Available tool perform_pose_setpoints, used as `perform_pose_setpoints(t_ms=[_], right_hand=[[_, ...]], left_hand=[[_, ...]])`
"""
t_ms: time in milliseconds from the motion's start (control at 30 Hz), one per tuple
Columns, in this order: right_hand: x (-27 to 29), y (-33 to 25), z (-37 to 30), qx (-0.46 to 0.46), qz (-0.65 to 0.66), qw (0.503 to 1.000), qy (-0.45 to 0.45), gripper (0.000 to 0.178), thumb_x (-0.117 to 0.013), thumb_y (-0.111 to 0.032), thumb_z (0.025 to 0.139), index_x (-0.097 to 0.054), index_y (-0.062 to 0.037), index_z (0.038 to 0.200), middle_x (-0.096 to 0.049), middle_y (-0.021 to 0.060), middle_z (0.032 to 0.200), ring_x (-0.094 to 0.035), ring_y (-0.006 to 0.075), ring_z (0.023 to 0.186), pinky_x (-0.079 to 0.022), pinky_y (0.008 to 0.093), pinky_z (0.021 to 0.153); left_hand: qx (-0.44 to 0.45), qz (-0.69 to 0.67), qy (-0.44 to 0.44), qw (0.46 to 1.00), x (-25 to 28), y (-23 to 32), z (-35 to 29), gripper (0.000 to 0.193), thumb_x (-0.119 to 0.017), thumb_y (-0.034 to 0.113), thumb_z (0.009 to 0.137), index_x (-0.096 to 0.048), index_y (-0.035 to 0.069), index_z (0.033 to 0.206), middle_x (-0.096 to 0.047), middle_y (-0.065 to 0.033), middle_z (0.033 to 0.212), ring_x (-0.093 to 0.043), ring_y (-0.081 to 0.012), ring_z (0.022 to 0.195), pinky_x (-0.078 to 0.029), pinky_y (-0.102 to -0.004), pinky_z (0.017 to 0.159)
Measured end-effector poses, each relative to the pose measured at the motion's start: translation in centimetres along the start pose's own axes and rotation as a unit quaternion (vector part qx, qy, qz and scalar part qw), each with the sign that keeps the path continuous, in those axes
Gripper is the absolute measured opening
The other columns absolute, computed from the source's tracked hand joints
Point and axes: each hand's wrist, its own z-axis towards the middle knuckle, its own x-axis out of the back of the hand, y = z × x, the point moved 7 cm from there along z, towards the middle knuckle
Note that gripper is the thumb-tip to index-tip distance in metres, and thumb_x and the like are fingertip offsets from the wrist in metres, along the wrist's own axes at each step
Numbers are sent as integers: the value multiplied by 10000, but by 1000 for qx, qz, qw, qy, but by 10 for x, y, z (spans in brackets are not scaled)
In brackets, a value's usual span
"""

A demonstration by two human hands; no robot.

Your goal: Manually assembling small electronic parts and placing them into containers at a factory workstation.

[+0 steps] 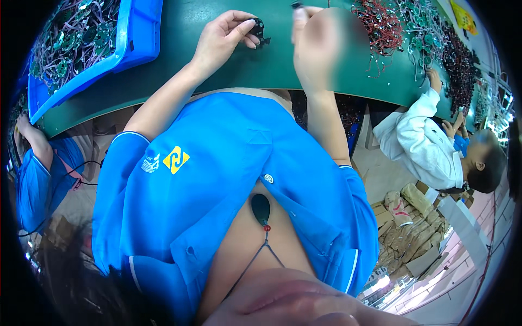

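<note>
My left hand [217, 43] is closed over the green table, thumb and fingers pinching a small black part [259, 32] with an irregular outline and light spots. To its right is my right hand [312, 57], partly smeared by a blur. Between its thumb and fingertips sits a small black piece [297, 5] at the top edge of the view. A gap separates the two hands, and the two parts do not touch.
A blue bin [122, 41] of wired green circuit boards stands at the left. Piles of red wires [380, 30], wired boards [424, 38] and dark parts [459, 70] line the green table [185, 27]. One person in white [418, 141] works at the right, another in blue [41, 174] at the left.
</note>
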Motion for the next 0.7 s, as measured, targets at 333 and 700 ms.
perform_pose_setpoints(t_ms=[333, 700], right_hand=[[-22, -6, -23, 149, -225, 962, -25, 65, -648, 6, 808, -618, -46, 832, -544, -21, 624, -431, 62, 503, -340, 207, 441], [-28, 3, -27, 171, -284, 943, -22, 77, -644, -8, 802, -590, -60, 781, -514, -38, 574, -422, 58, 485, -322, 211, 428]], left_hand=[[-23, -26, 24, 999, 2, 13, -4, 213, -558, 142, 947, -589, -20, 1082, -670, -109, 866, -667, -141, 723, -545, -220, 692], [-28, 20, 28, 999, -2, 10, -9, 191, -556, 126, 945, -591, 6, 1090, -667, -80, 894, -660, -131, 759, -540, -214, 703]])
